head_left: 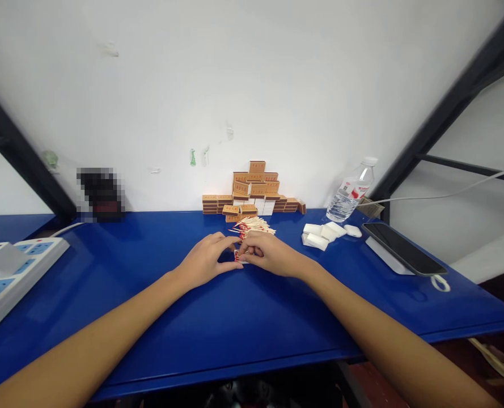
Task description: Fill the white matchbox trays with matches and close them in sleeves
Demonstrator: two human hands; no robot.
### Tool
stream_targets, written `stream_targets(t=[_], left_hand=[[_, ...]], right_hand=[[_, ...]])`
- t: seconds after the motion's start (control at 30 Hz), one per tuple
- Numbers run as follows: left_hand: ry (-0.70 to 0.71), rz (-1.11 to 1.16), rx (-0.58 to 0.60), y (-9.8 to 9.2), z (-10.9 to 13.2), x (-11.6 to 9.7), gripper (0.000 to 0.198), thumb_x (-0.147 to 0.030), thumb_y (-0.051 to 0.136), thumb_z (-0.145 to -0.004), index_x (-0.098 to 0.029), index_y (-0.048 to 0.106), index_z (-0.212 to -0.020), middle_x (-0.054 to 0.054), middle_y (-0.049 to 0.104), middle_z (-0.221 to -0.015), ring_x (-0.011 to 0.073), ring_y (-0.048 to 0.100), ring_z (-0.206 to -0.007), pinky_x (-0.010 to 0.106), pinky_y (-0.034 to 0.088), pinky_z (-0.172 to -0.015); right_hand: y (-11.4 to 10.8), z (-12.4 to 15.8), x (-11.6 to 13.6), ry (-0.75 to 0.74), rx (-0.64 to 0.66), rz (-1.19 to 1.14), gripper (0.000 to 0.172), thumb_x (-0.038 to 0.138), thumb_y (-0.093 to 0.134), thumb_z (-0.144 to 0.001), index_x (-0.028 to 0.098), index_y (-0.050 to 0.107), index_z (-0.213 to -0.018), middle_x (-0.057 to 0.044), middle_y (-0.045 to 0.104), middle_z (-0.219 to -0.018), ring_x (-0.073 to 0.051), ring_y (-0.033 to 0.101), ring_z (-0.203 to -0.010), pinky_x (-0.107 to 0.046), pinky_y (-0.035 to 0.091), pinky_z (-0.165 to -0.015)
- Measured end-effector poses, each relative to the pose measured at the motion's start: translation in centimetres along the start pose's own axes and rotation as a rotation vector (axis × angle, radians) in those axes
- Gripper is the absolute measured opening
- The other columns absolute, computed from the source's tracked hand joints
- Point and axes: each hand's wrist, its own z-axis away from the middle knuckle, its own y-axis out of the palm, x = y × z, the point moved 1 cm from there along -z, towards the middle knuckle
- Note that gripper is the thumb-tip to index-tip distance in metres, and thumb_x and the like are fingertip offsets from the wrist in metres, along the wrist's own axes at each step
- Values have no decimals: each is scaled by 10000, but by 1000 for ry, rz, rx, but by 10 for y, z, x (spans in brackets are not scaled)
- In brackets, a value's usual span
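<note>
Low over the blue table, a small white matchbox tray with red-tipped matches in it shows between my two hands. My left hand grips its left end between thumb and forefinger. The bent fingers of my right hand are pinched together over the matches at the tray's right part, covering much of it. Just behind the hands lies a loose heap of matches, red heads mostly to the left. Several orange-brown matchboxes are stacked against the wall beyond the heap.
Several white tray pieces lie to the right, beside a white earphone case. A water bottle leans by the wall. A phone rests on a white block at right. A power strip occupies the left side.
</note>
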Motion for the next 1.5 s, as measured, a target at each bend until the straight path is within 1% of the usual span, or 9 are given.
stream_targets(t=[0.3, 0.43, 0.77, 0.9, 1.07, 1.2, 1.3, 1.4, 1.5], left_hand=[[2, -18, 1, 3, 1, 2, 502, -425, 767, -901, -238, 597, -1335, 62, 716, -1068, 244, 667, -985, 384, 539, -863], [21, -26, 14, 1, 0, -1, 463, -422, 758, -909, -251, 611, -1313, 53, 716, -1068, 239, 669, -984, 378, 538, -869], [25, -54, 14, 2, 1, -1, 519, -406, 778, -895, -218, 593, -1342, 64, 717, -1070, 255, 670, -993, 394, 538, -876], [38, -36, 11, 1, 0, 0, 510, -421, 781, -889, -247, 603, -1334, 49, 718, -1064, 248, 677, -992, 383, 540, -873], [40, -29, 14, 2, 0, 2, 547, -444, 789, -876, -252, 592, -1350, 48, 708, -1055, 243, 683, -987, 374, 545, -869], [68, -46, 2, 2, 1, 2, 528, -445, 768, -898, -255, 584, -1355, 48, 705, -1055, 239, 678, -980, 373, 538, -869], [68, -62, 7, 1, 0, 0, 504, -445, 758, -906, -237, 591, -1333, 54, 701, -1054, 242, 666, -974, 372, 533, -853], [36, -69, 15, 0, 0, -3, 467, -442, 761, -904, -231, 605, -1290, 53, 703, -1037, 242, 660, -954, 365, 528, -827], [9, -69, 4, -1, 0, -4, 537, -422, 783, -888, -249, 562, -1346, 41, 726, -1053, 250, 665, -971, 371, 528, -836]], right_hand=[[-1, 3, 1, 0, -12, 75, 102, 192, 650, -960, 181, 709, -877, -29, 632, -848, -157, 551, -784, -277, 416, -697], [0, 2, -2, -40, 5, 30, 53, 197, 674, -950, 197, 727, -948, -45, 664, -921, -166, 567, -817, -282, 440, -722], [-4, 4, -1, -56, 3, 82, 71, 182, 671, -937, 190, 735, -906, -38, 643, -902, -152, 558, -781, -288, 430, -738], [-4, 5, 4, -47, 17, 35, 97, 182, 657, -941, 196, 746, -905, -27, 634, -846, -156, 553, -779, -283, 422, -720], [0, 5, 6, -14, 67, -81, 79, 237, 672, -948, 208, 737, -913, -17, 622, -839, -152, 549, -760, -272, 431, -687], [3, 5, 3, 24, 86, -97, 68, 231, 652, -964, 194, 700, -933, -20, 628, -856, -153, 549, -759, -269, 427, -675], [3, 5, 4, 20, 63, -97, 92, 221, 614, -989, 193, 670, -921, -29, 634, -894, -160, 559, -802, -274, 430, -709], [1, 5, 6, 1, -19, -94, 142, 255, 587, -1015, 192, 640, -900, -25, 620, -872, -165, 552, -821, -282, 426, -737], [-3, 4, 8, 11, -70, -33, 139, 258, 600, -1010, 190, 634, -894, -29, 613, -867, -174, 548, -836, -291, 416, -747]])
